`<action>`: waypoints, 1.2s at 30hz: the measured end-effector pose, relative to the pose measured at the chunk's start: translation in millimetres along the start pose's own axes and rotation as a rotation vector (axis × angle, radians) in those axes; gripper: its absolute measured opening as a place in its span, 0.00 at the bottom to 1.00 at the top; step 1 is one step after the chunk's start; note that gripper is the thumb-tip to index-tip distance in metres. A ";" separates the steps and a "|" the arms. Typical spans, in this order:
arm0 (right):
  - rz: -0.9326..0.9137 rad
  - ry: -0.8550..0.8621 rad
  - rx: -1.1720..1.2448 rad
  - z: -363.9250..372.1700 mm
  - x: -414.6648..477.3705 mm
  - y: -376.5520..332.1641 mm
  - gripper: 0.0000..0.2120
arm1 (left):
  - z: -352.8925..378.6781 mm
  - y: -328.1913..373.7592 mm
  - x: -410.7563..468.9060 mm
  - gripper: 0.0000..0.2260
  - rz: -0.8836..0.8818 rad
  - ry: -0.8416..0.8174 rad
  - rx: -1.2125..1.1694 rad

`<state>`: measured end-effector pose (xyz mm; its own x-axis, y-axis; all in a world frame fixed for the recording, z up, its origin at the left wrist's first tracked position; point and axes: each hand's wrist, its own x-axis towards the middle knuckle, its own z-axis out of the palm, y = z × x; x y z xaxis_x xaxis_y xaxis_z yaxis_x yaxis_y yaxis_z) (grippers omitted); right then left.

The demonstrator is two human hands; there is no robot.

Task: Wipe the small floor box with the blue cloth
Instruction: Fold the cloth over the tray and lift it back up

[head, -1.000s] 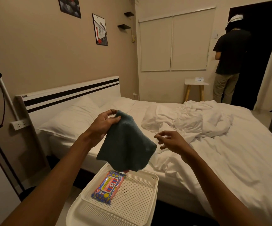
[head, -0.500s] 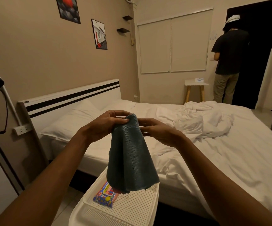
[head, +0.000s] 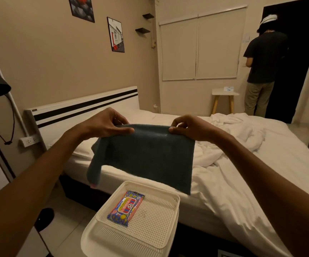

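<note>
I hold the dark blue cloth [head: 148, 156] spread out in front of me, above the bed's edge. My left hand [head: 105, 125] pinches its top left corner and my right hand [head: 188, 127] pinches its top right corner. The cloth hangs down flat, with its left side folded into a drooping roll. Below it stands a white perforated plastic box [head: 161, 243] with a colourful wipes packet [head: 125, 207] lying inside at its left.
A bed with white sheets [head: 261, 182] and a crumpled duvet fills the right side. A person in a black shirt [head: 261, 71] stands at the far doorway beside a small stool [head: 223, 99]. A lamp and wall socket [head: 28, 140] are at the left.
The cloth hung bunched from my left hand; my right hand came up, took the other corner, and both hands pulled apart, spreading it wide.
</note>
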<state>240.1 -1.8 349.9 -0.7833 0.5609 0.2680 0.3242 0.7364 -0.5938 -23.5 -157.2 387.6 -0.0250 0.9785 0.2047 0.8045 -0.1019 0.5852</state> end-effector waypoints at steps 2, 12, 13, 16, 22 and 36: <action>-0.037 0.045 -0.025 -7.6 3.0 -8.2 0.11 | 1.3 -4.7 -2.2 0.19 -0.023 -0.039 0.042; 0.026 0.058 -0.203 -66.1 -22.3 7.8 0.09 | 28.9 -46.8 -8.3 0.24 -0.181 -0.090 -0.029; 0.052 0.045 -0.193 -73.3 -28.0 13.1 0.08 | 30.5 -50.2 -6.3 0.24 -0.191 -0.082 -0.040; 0.171 -0.013 -0.179 -96.5 -50.3 30.2 0.10 | 34.3 -59.6 -4.3 0.22 -0.166 -0.045 -0.094; 0.406 -0.166 0.044 -135.4 -106.5 65.8 0.15 | 51.6 -49.4 1.4 0.19 -0.120 0.075 -0.324; 0.453 0.026 0.120 -136.7 -183.0 120.6 0.18 | 91.6 0.5 25.9 0.16 -0.109 0.171 -0.380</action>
<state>495.1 36.0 333.0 -0.5633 0.8260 -0.0204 0.5657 0.3675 -0.7381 30.6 -115.4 321.4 -0.2214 0.9466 0.2345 0.5164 -0.0902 0.8516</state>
